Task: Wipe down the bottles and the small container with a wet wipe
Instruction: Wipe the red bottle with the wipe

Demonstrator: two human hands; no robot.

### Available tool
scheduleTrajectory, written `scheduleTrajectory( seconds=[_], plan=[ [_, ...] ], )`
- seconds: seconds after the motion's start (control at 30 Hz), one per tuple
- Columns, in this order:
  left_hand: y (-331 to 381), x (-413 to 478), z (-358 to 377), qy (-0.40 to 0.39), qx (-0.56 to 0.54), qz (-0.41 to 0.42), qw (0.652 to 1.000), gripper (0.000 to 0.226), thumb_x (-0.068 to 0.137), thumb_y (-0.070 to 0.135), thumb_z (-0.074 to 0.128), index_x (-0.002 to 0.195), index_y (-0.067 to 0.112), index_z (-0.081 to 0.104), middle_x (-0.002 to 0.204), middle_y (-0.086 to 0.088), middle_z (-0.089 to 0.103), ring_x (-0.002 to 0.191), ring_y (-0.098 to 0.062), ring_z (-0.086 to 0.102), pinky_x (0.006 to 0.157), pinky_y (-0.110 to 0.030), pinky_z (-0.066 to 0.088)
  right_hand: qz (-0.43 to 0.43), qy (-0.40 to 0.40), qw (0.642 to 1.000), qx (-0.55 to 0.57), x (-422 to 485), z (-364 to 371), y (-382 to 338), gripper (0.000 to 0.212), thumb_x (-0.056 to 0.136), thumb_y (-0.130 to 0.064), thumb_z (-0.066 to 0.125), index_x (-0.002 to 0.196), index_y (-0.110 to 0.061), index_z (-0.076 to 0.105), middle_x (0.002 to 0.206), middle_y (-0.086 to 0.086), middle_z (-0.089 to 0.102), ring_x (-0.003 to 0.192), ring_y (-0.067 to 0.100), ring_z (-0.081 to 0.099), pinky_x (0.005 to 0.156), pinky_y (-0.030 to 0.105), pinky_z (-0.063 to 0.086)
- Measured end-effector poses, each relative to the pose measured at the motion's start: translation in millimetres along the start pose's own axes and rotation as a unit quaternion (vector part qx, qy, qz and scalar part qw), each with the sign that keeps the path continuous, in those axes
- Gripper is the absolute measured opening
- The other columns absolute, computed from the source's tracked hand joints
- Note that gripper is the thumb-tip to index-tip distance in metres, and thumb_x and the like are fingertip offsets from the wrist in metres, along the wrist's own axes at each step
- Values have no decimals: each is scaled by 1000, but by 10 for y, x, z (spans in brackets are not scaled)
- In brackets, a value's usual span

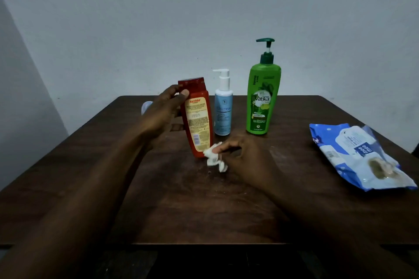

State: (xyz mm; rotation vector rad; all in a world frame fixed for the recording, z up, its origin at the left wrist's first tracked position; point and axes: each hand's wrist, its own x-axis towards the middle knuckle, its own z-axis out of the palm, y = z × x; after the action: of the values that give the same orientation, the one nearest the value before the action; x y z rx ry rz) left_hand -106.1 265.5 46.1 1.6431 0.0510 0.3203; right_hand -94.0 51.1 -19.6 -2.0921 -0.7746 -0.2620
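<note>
My left hand [163, 112] grips a red shampoo bottle [197, 120] near its cap and holds it tilted, its base on the table. My right hand [244, 156] pinches a crumpled white wet wipe [214, 158] against the bottle's lower right corner. Behind stand a pale blue pump bottle [223, 108] and a tall green pump bottle [263, 97], both upright. A small pale container [146, 106] peeks out behind my left hand, mostly hidden.
A blue and white pack of wet wipes [360, 156] lies at the right of the dark wooden table [204, 206], near its edge. A grey wall rises just behind the table's far edge.
</note>
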Motion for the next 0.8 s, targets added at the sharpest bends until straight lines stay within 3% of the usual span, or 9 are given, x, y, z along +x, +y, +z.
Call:
scheduleTrajectory(
  seconds=[0.1, 0.17, 0.27, 0.53, 0.8],
  plan=[
    [46, 119, -70, 8, 26, 10, 1000, 32, 105, 33, 46, 135, 25, 52, 126, 0, 66, 116, -22, 63, 98, -54, 51, 20, 35, 999, 37, 162, -41, 25, 20, 83, -5, 75, 96, -19, 80, 99, -8, 75, 87, -3, 67, 79, 6, 49],
    [60, 203, -105, 11, 41, 15, 999, 27, 106, 31, 44, 132, 27, 51, 124, 2, 65, 112, -18, 62, 99, -52, 49, 35, 49, 994, 87, 237, -46, 58, 19, 83, -5, 76, 95, -19, 79, 99, -6, 76, 89, 1, 71, 87, 20, 56],
    [47, 321, -157, 17, 51, 15, 998, 22, 106, 31, 42, 126, 31, 52, 120, 5, 65, 110, -15, 61, 101, -52, 47, 49, 70, 985, 151, 267, -19, 123, 22, 81, -4, 77, 90, -24, 78, 97, -4, 78, 89, 7, 73, 87, 36, 60],
    [-39, 566, -239, 17, 48, -2, 999, 29, 106, 31, 42, 134, 28, 50, 128, 0, 64, 121, -23, 59, 106, -58, 44, 55, 63, 980, 181, 212, 1, 231, 23, 81, -6, 77, 88, -28, 78, 91, -7, 78, 85, 6, 74, 82, 30, 60],
    [-134, 683, -250, 16, 48, 5, 999, 30, 106, 32, 42, 134, 28, 50, 132, -1, 62, 124, -25, 57, 107, -60, 42, 43, 65, 985, 151, 197, -13, 206, 23, 81, -7, 78, 90, -28, 77, 95, -11, 77, 89, -2, 71, 80, 13, 54]
  ],
)
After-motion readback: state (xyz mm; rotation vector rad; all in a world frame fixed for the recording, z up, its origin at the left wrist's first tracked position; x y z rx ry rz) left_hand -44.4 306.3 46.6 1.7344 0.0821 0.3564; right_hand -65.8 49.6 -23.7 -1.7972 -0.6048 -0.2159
